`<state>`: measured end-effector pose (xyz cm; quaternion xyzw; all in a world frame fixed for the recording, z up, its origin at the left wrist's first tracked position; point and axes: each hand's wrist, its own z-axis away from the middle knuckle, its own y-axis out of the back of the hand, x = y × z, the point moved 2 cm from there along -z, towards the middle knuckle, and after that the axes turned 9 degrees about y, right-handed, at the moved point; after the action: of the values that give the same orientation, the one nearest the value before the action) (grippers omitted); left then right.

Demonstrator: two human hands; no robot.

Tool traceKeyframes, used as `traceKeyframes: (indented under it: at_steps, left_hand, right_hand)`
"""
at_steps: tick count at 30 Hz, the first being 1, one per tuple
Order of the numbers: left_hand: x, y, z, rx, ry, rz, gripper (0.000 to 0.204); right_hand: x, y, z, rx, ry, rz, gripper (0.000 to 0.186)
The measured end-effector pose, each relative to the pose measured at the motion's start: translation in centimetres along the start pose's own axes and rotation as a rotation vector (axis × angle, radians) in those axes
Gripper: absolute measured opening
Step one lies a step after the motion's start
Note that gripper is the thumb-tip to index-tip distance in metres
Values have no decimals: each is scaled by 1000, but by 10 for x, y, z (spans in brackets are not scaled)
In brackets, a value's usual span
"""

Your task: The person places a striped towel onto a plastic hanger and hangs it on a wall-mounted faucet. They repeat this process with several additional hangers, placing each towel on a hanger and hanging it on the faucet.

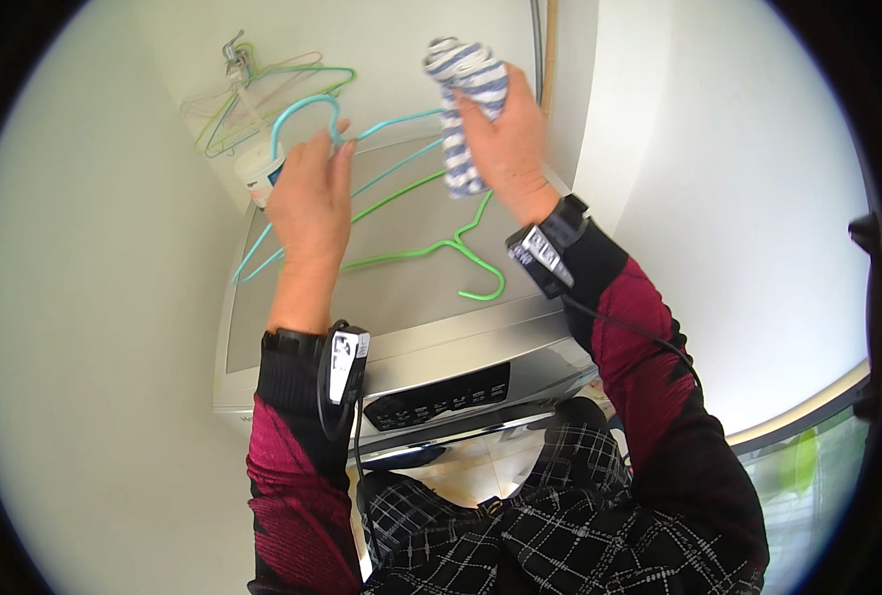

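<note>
While the left hand (pixel 312 193) pinches the blue hanger (pixel 307 100) at its neck, the right hand (pixel 510 139) grips a striped cloth (pixel 467 71), fingers curled, by the hanger's far side; green hanger (pixel 456 241) below, between both. Advisable: neck steady, cloth unbunched.

Light-blue thin-framed clothes hanger (pixel 398 121): pinched near the hook's base in the left hand (pixel 310 193), frame slanting, right end hidden behind cloth. Blue-and-white striped fabric cloth (pixel 469 71): bunched, top rolled, lower part hanging, gripped in the right hand (pixel 510 134).
</note>
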<state>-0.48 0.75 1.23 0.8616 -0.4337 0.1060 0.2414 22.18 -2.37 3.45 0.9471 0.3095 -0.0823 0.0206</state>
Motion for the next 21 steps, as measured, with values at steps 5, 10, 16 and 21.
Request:
traceKeyframes:
  at_steps: [5,10,16,21]
  left_hand:
    - [28,6,10,141,-164,-49,9]
    - [41,3,18,73,-130,155,7]
    - [48,1,18,-75,-358,11,6]
    - [42,-7,20,-64,-270,111,4]
  right_hand:
    - [-76,-6,11,7,204,-108,57]
    - [-40,0,-2,35,269,-28,58]
    - [76,24,-16,-235,-400,357,42]
    - [51,26,-17,10,-321,195,46]
